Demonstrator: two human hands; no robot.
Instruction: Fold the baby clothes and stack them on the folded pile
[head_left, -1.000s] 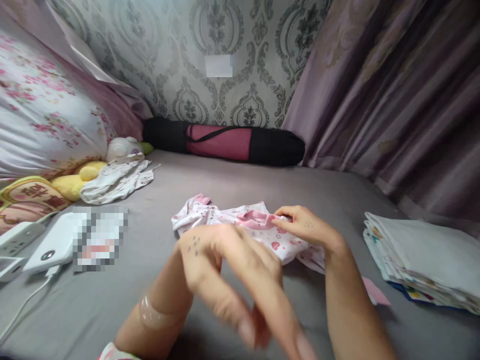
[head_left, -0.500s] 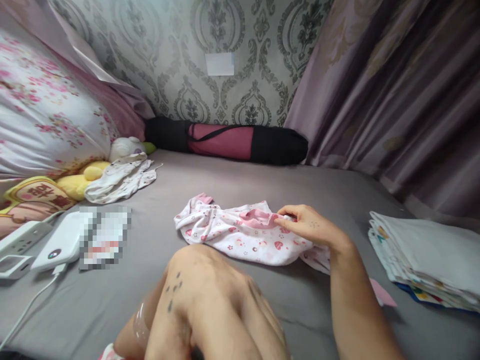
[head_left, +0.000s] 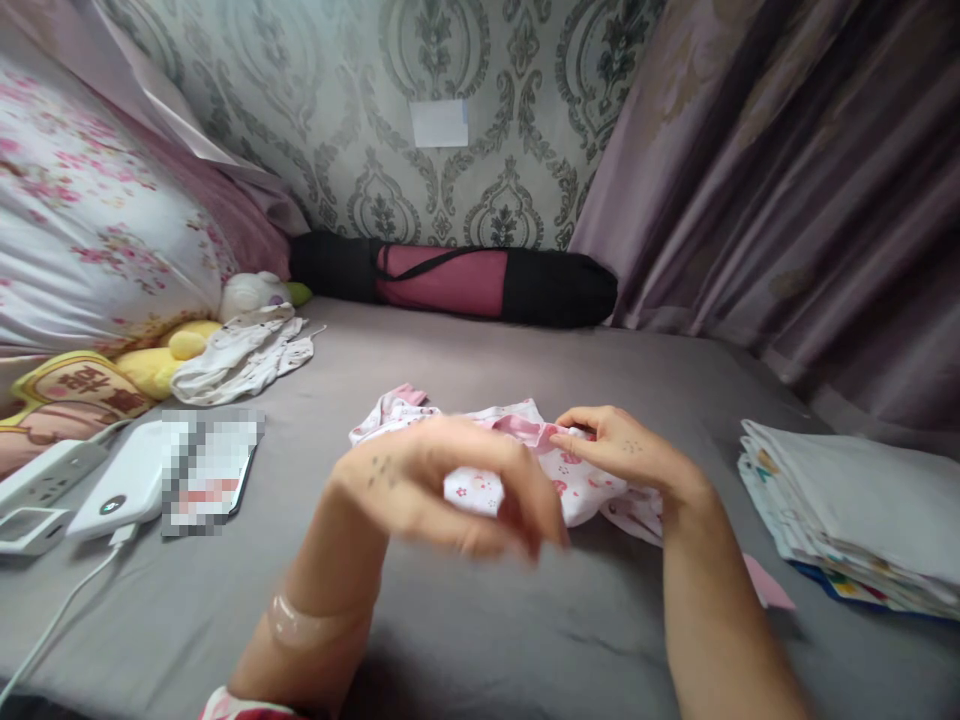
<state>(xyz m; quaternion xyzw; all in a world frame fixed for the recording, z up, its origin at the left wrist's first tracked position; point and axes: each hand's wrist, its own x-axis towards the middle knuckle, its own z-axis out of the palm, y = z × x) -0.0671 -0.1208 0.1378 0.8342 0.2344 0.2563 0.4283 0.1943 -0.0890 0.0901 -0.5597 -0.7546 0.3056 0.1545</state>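
Observation:
A small white garment (head_left: 574, 490) with pink and red prints and pink trim, apparently a child's top, lies crumpled on the grey bed sheet (head_left: 570, 620). Its pink neckline is pinched between the thumb and fingers of my right hand (head_left: 619, 445). My left hand (head_left: 427, 480) hovers in front of the garment, its curled fingers apart from the thumb and holding nothing; motion blurs the fingertips. Through the gap between thumb and fingers, printed cloth shows. Part of the garment is hidden behind my left hand.
Folded white cloths (head_left: 855, 500) are stacked at right, beside a pink piece (head_left: 769, 583). At left lie a power bank (head_left: 127, 480), a power strip (head_left: 52, 475), a crumpled white cloth (head_left: 240, 355) and plush toys. A black and maroon long bag (head_left: 450, 282) lines the wall.
My left hand has moved forward and up from close to the camera and now covers part of the garment. My right hand keeps its hold on the neckline.

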